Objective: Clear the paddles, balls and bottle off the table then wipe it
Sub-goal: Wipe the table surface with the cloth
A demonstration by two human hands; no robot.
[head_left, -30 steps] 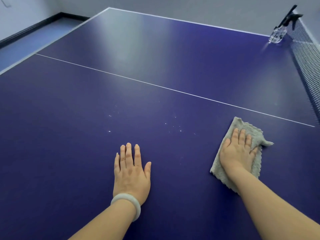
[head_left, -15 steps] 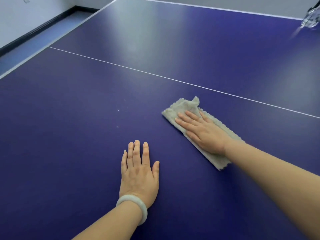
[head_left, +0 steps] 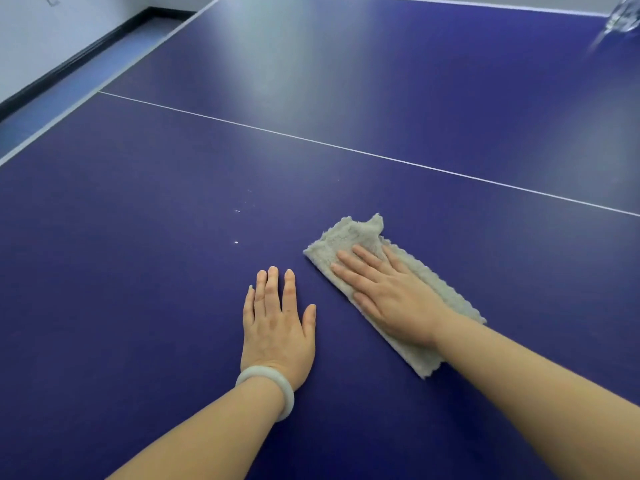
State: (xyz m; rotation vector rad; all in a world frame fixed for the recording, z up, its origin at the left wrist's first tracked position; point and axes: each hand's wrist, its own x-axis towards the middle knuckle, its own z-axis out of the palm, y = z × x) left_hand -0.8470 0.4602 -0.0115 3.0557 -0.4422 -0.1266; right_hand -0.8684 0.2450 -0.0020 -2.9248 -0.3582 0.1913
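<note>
What just changed: your right hand [head_left: 388, 296] dragged the cloth [head_left: 349, 237] leftward across the table [head_left: 138, 306]. A second ago it sat way out right near the net side; half a second ago it was already mid-table, and now it's parked just beside your left hand [head_left: 277, 323], barely moved since then.

Right hand: flat on the cloth, fingers spread a bit and pointing left, palm pressing down. Not pinching anything, just pushing.

Left hand: flat on the bare surface, fingers close together, thumb out, white bangle [head_left: 266, 389] on the wrist. Looks like it's only bracing you.

Cloth: folded long, lying flat, far corner rucked up a little.

What the pass did: the scatter of droplets that sat in front of your hands is mostly gone. A few droplets [head_left: 237, 211] are left, up and left of the cloth, apart from it.

Bottle: a clear bottle [head_left: 623, 15] is just peeking in at the top right corner, standing on the table. So I'd say clearing isn't fully wrapped.

Paddles and balls: none in view.

Where you're at: mid-wipe, near half only. Next stroke probably wants to go up-left for those last droplets.
</note>
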